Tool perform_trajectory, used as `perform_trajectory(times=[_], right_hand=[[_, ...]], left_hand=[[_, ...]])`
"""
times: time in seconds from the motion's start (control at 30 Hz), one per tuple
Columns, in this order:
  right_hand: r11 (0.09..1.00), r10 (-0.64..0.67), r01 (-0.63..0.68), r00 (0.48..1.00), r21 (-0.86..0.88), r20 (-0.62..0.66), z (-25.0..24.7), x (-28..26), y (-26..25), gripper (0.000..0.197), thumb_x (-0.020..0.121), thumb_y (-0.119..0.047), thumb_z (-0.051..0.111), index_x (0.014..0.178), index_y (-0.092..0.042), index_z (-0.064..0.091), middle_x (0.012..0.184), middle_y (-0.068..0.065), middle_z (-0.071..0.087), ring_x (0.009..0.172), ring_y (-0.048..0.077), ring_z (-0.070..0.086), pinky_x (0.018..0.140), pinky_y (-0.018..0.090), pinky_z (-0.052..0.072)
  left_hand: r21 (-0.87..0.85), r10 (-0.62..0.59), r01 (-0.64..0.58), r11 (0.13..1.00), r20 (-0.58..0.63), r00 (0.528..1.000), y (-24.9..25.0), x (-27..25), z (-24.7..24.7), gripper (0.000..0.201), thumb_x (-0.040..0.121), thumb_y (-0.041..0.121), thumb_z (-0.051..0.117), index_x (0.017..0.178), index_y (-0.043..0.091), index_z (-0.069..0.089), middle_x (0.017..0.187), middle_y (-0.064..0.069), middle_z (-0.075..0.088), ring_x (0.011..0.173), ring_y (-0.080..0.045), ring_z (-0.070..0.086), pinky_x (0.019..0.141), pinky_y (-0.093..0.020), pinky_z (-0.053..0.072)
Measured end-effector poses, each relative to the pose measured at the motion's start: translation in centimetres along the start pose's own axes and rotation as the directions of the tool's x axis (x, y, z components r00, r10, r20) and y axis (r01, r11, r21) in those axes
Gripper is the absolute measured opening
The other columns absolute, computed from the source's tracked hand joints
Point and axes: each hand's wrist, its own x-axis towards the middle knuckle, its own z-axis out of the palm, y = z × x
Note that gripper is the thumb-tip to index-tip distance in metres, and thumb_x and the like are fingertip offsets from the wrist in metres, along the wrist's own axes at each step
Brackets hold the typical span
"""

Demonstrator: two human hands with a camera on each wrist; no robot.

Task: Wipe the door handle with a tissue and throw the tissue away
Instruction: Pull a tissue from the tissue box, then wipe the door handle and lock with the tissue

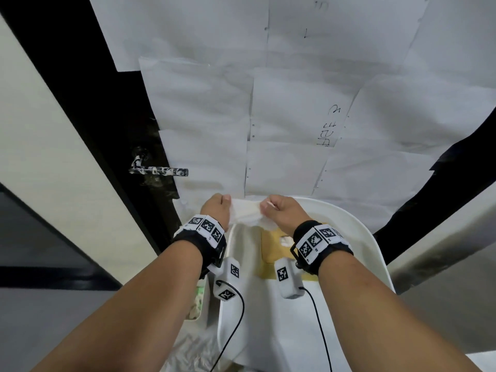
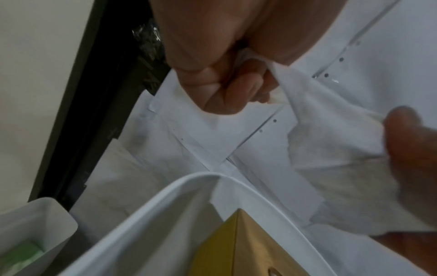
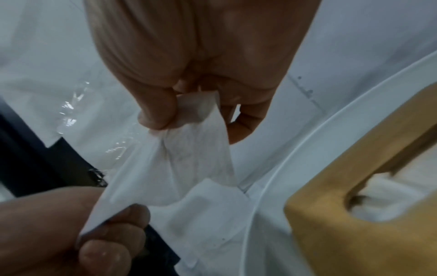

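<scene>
A white tissue (image 1: 245,212) is stretched between my two hands, low at the centre of the head view. My left hand (image 1: 217,204) grips its left end with curled fingers; my right hand (image 1: 277,208) pinches its right end. The left wrist view shows the tissue (image 2: 331,149) running from my left hand (image 2: 227,82) to the other hand. In the right wrist view, thumb and fingers of my right hand (image 3: 187,110) pinch the tissue (image 3: 196,158). The metal door handle (image 1: 158,171), smeared with white, sticks out of the black door frame, up and left of my hands.
White paper sheets (image 1: 295,103) cover the door. Below my hands stands a white chair (image 1: 349,224) carrying a tan tissue box (image 1: 276,245). A white bin (image 2: 35,233) with green contents sits low on the left, by the door frame.
</scene>
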Motion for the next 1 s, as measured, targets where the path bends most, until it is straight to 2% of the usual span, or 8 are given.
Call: perform_trajectory(times=[0.2,0.27,0.4,0.5,0.57,0.7,0.9,1.0], right_hand=[[0.994,-0.042,0.046,0.998,0.096,-0.04,2.8,1.0,-3.8,0.025,0.097,-0.019,0.046,0.073,-0.017,0.052,0.069,0.0,0.052,0.063,0.015,0.047,0.06,0.025,0.04],[0.989,-0.048,0.056,0.997,0.138,-0.061,4.0,1.4,-5.0,0.026,0.097,-0.021,0.047,0.072,-0.02,0.052,0.069,-0.001,0.053,0.065,0.015,0.05,0.063,0.027,0.042],[0.976,-0.063,0.083,0.992,0.199,-0.105,6.8,2.1,-7.3,0.027,0.094,-0.026,0.049,0.068,-0.023,0.053,0.07,0.0,0.053,0.07,0.018,0.05,0.071,0.032,0.042],[0.957,-0.064,0.102,0.987,0.27,-0.146,8.8,2.5,-9.4,0.027,0.093,-0.033,0.05,0.068,-0.021,0.051,0.07,0.003,0.046,0.069,0.016,0.044,0.069,0.031,0.036],[0.948,-0.074,0.123,0.982,0.294,-0.174,9.6,2.8,-10.3,0.032,0.098,-0.029,0.047,0.067,-0.019,0.049,0.068,0.002,0.047,0.069,0.015,0.043,0.068,0.028,0.034],[0.934,-0.018,0.116,0.96,0.337,-0.281,12.0,3.7,-12.0,0.038,0.097,-0.029,0.047,0.059,-0.024,0.051,0.068,-0.002,0.044,0.074,0.016,0.042,0.069,0.029,0.033],[0.906,0.041,0.128,0.923,0.404,-0.383,15.2,4.0,-13.9,0.029,0.083,-0.043,0.049,0.06,-0.026,0.045,0.064,-0.001,0.039,0.066,0.02,0.038,0.062,0.034,0.031],[0.927,0.042,0.119,0.909,0.355,-0.415,16.3,3.8,-14.7,0.029,0.088,-0.035,0.044,0.061,-0.028,0.047,0.067,-0.003,0.041,0.07,0.019,0.041,0.065,0.035,0.036]], left_hand=[[0.083,0.049,-0.043,0.996,-0.071,0.996,-1.2,0.7,-4.1,0.032,0.1,0.029,0.038,0.087,0.005,0.055,0.083,-0.011,0.054,0.078,-0.032,0.059,0.075,-0.038,0.055],[0.157,0.094,-0.081,0.984,-0.078,0.993,-1.7,1.0,-5.8,0.029,0.1,0.028,0.041,0.082,0.008,0.054,0.08,-0.009,0.054,0.074,-0.027,0.053,0.067,-0.03,0.044],[0.191,0.143,-0.126,0.974,-0.078,0.987,-3.1,2.1,-9.3,0.042,0.098,0.033,0.044,0.077,-0.001,0.056,0.072,-0.012,0.054,0.071,-0.034,0.059,0.065,-0.038,0.051],[0.214,0.131,-0.117,0.97,-0.054,0.99,-3.8,2.7,-11.8,0.05,0.099,0.039,0.042,0.06,0.006,0.044,0.059,-0.005,0.045,0.065,-0.029,0.051,0.061,-0.032,0.041],[0.206,0.124,-0.113,0.972,-0.04,0.992,-4.0,3.0,-13.1,0.054,0.098,0.046,0.039,0.057,0.011,0.041,0.057,-0.005,0.046,0.06,-0.028,0.05,0.063,-0.035,0.044],[0.229,0.168,-0.162,0.96,-0.007,0.986,-4.8,3.9,-16.1,0.056,0.098,0.05,0.035,0.061,0.01,0.045,0.058,-0.006,0.05,0.058,-0.026,0.051,0.064,-0.035,0.047],[0.179,0.279,-0.286,0.941,0.061,0.958,-5.9,5.0,-18.8,0.043,0.099,0.039,0.04,0.072,0.006,0.051,0.07,-0.011,0.055,0.066,-0.026,0.053,0.071,-0.039,0.051],[0.167,0.305,-0.312,0.935,0.067,0.95,-6.5,5.5,-19.8,0.036,0.099,0.031,0.042,0.085,0.002,0.058,0.075,-0.01,0.057,0.07,-0.027,0.055,0.07,-0.036,0.05]])
